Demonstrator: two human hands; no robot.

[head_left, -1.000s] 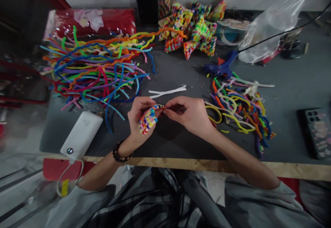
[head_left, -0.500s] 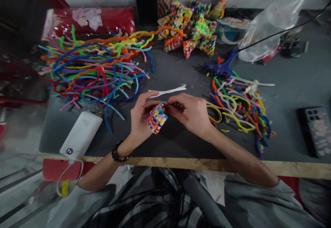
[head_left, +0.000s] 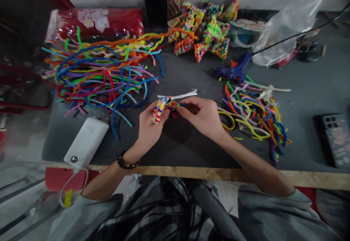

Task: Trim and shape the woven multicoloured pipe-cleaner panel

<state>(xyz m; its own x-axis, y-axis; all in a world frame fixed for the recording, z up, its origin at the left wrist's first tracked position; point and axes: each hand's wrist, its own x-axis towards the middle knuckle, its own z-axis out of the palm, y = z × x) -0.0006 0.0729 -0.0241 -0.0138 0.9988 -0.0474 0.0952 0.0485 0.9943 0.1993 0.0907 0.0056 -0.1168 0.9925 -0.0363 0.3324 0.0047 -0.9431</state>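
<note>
My left hand (head_left: pixel 150 128) is closed around a multicoloured piece made of pipe cleaners (head_left: pixel 161 107), its thumb pressed on the near side. At the piece's right end, my right hand (head_left: pixel 203 115) pinches with thumb and forefinger; a bit of blue shows at the fingertips, and the exact hold is partly hidden. Just beyond both hands lie thin white strips (head_left: pixel 184 95) on the dark table. Loose short pipe cleaners (head_left: pixel 253 111) lie to the right of my right hand.
A big heap of pipe cleaners (head_left: pixel 95 73) covers the left side. Finished-looking multicoloured pieces (head_left: pixel 212 33) are piled at the back. A blue glue gun (head_left: pixel 232 71), clear plastic bag (head_left: pixel 290 33), phone (head_left: pixel 337 139), white power bank (head_left: pixel 86 142) and red package (head_left: pixel 117 22) lie around.
The multicoloured piece has been turned and raised in my left hand, its free end now pointing left. My left thumb now shows over it. My right hand stays near its right end.
</note>
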